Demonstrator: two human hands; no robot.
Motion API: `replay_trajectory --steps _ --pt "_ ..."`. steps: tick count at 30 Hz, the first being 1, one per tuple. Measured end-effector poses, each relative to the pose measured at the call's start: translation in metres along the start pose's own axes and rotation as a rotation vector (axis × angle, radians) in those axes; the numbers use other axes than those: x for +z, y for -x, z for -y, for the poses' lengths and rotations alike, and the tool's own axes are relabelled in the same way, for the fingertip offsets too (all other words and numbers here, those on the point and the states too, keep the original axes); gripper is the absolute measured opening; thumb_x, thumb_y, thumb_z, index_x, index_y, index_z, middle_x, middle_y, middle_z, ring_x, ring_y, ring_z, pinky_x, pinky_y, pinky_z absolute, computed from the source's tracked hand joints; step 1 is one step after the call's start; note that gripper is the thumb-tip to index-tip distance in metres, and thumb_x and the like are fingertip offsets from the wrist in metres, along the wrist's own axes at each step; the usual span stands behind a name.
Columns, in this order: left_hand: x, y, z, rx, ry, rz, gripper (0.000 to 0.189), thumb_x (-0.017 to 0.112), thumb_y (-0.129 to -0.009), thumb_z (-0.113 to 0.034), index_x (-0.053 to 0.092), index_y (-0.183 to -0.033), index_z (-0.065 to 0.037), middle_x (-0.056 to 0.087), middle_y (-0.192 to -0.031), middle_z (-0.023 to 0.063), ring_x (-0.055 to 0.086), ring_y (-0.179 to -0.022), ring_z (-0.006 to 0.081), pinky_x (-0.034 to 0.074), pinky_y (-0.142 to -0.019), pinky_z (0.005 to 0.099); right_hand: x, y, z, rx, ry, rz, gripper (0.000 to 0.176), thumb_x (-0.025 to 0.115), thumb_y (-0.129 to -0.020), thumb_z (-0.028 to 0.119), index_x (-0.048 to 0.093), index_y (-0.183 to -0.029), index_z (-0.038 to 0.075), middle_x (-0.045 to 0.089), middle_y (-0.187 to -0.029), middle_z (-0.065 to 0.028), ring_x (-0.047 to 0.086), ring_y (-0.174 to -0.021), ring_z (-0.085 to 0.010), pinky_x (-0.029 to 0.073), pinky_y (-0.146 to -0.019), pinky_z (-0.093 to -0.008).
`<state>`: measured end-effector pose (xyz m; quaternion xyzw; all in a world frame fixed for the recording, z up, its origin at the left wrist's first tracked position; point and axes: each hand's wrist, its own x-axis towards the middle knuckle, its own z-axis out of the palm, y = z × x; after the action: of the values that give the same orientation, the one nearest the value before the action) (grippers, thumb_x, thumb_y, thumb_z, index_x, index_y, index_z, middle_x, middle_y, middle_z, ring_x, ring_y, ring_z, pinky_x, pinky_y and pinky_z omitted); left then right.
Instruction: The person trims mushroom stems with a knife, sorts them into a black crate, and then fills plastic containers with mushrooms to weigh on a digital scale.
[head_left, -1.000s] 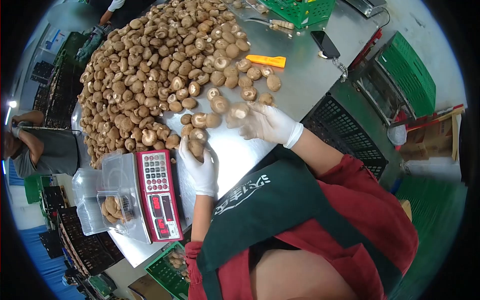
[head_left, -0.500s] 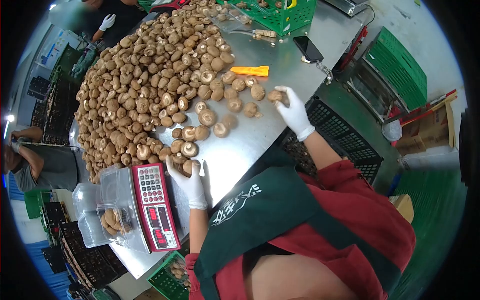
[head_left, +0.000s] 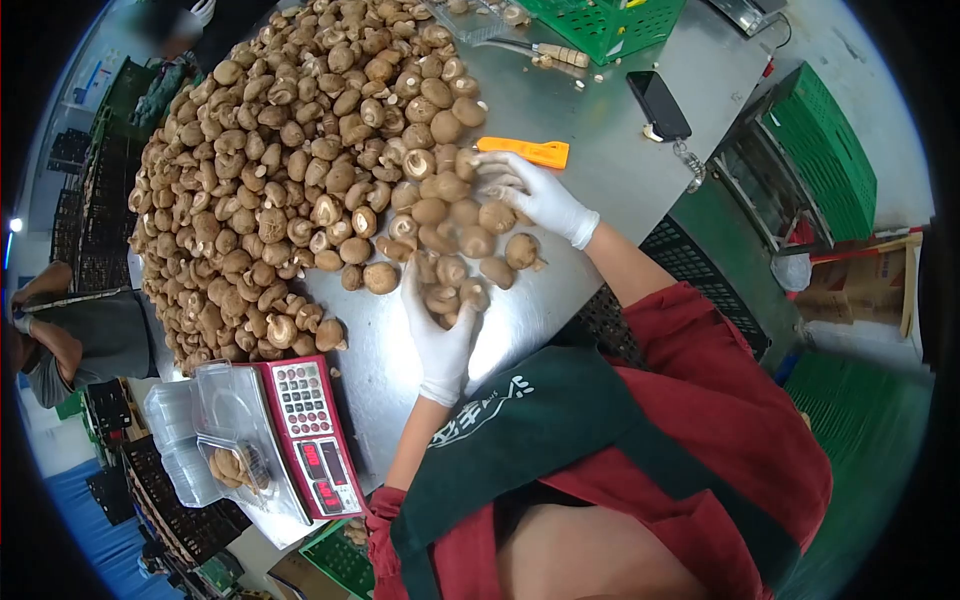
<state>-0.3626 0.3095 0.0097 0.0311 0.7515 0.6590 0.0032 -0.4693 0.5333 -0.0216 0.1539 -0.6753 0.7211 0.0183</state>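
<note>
My left hand (head_left: 440, 345), in a white glove, curls its thumb and fingers around several brown shiitake mushrooms (head_left: 441, 298) on the metal table. My right hand (head_left: 540, 203), also gloved, lies palm down with its fingers apart and slightly bent, at the edge of some loose shiitake mushrooms (head_left: 496, 215); its fingertips partly hide the ones beneath. Some mushrooms between the hands are blurred. Left of both hands spreads a large heap of shiitake mushrooms (head_left: 270, 190). An orange-handled cutter (head_left: 524, 152) lies just beyond my right hand.
A red scale (head_left: 313, 430) carries a clear plastic box (head_left: 235, 462) with mushrooms in it. Farther back lie a wooden-handled knife (head_left: 560, 54), a phone (head_left: 659, 105) and a green crate (head_left: 605, 25). Another person (head_left: 85, 335) stands at the left.
My left hand has moved away from the scale, to the right and up, to mushrooms nearer the middle. My right hand has moved left, and the loose mushrooms are bunched closer together.
</note>
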Motion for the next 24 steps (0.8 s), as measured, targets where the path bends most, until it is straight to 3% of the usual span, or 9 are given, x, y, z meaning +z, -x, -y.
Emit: replay_trajectory --steps 2,5,10,16,18,20,22,23,24 --pt "0.009 -0.01 0.002 -0.004 -0.013 0.023 0.085 0.072 -0.08 -0.003 0.024 -0.15 -0.001 0.035 -0.147 0.0175 0.038 -0.135 0.0278 0.032 -0.113 0.0375 0.007 -0.009 0.0 0.001 -0.035 0.075 0.038 0.06 -0.096 0.01 0.049 -0.131 0.004 0.061 -0.122 -0.009 0.059 -0.115 -0.018 0.047 -0.099 -0.0334" --pt "0.023 -0.018 0.01 0.026 -0.019 0.053 0.08 0.069 -0.08 -0.002 0.029 -0.149 -0.001 0.034 -0.148 0.0171 0.038 -0.134 0.0268 0.032 -0.112 0.0376 0.006 -0.011 0.006 0.1 0.373 0.173 0.026 0.064 -0.093 0.015 0.062 -0.118 0.007 0.067 -0.113 -0.0067 0.062 -0.104 -0.0156 0.05 -0.09 -0.0298" --pt "0.056 -0.012 -0.009 0.026 0.023 0.113 0.073 0.063 -0.086 0.003 0.028 -0.15 -0.004 0.034 -0.149 0.0132 0.036 -0.135 0.0229 0.031 -0.113 0.0361 -0.011 0.002 0.004 0.1 0.271 0.252 0.028 0.063 -0.093 0.018 0.063 -0.117 0.005 0.067 -0.112 -0.0099 0.063 -0.101 -0.018 0.049 -0.09 -0.0312" --pt "0.069 0.005 -0.012 0.169 -0.281 0.326 0.068 0.062 -0.091 -0.011 0.029 -0.149 -0.003 0.038 -0.147 0.0166 0.041 -0.132 0.0253 0.033 -0.111 0.0371 -0.046 0.06 0.029 0.198 0.202 0.116 0.025 0.059 -0.093 0.012 0.063 -0.115 0.002 0.067 -0.112 -0.0097 0.062 -0.106 -0.0181 0.047 -0.097 -0.0322" --pt "0.084 0.01 -0.021 0.137 -0.259 0.43 0.065 0.063 -0.091 -0.017 0.032 -0.146 -0.001 0.044 -0.141 0.0174 0.048 -0.125 0.0271 0.039 -0.107 0.0392 -0.068 0.083 0.039 0.185 0.275 0.102 0.025 0.058 -0.092 0.012 0.064 -0.115 0.002 0.067 -0.112 -0.0099 0.061 -0.107 -0.0178 0.047 -0.097 -0.0329" --pt "0.101 0.022 0.002 -0.236 0.026 0.766 0.064 0.066 -0.088 -0.018 0.036 -0.142 0.0 0.046 -0.135 0.0172 0.053 -0.118 0.0285 0.044 -0.102 0.0411 -0.093 0.116 0.051 0.207 0.361 0.03 0.026 0.059 -0.094 0.018 0.065 -0.113 0.003 0.068 -0.109 -0.0091 0.061 -0.103 -0.0166 0.048 -0.095 -0.0327" --pt "0.123 0.017 0.0 0.421 -0.132 0.879 0.072 0.073 -0.08 -0.013 0.038 -0.142 -0.004 0.044 -0.138 0.0214 0.041 -0.131 0.0363 0.032 -0.112 0.0443 -0.118 0.15 0.073 0.269 0.354 -0.005 0.025 0.057 -0.095 0.017 0.065 -0.113 0.002 0.068 -0.11 -0.008 0.061 -0.104 -0.0175 0.047 -0.097 -0.0326" --pt "0.131 0.017 -0.013 0.268 -0.032 1.054 0.076 0.075 -0.079 -0.021 0.04 -0.145 -0.011 0.018 -0.154 0.0312 0.022 -0.143 0.0452 0.027 -0.115 0.0455 -0.126 0.167 0.086 0.317 0.342 -0.07 0.024 0.056 -0.095 0.015 0.066 -0.112 0.001 0.068 -0.11 -0.008 0.061 -0.106 -0.0179 0.046 -0.097 -0.0322" --pt "0.136 0.016 -0.017 0.276 0.028 1.167 0.073 0.075 -0.079 -0.022 0.043 -0.144 -0.013 0.013 -0.156 0.0311 0.019 -0.145 0.0447 0.028 -0.115 0.0435 -0.128 0.182 0.101 0.378 0.371 -0.137 0.022 0.055 -0.094 0.012 0.066 -0.109 0.0 0.068 -0.111 -0.0084 0.061 -0.106 -0.0184 0.046 -0.097 -0.0326"
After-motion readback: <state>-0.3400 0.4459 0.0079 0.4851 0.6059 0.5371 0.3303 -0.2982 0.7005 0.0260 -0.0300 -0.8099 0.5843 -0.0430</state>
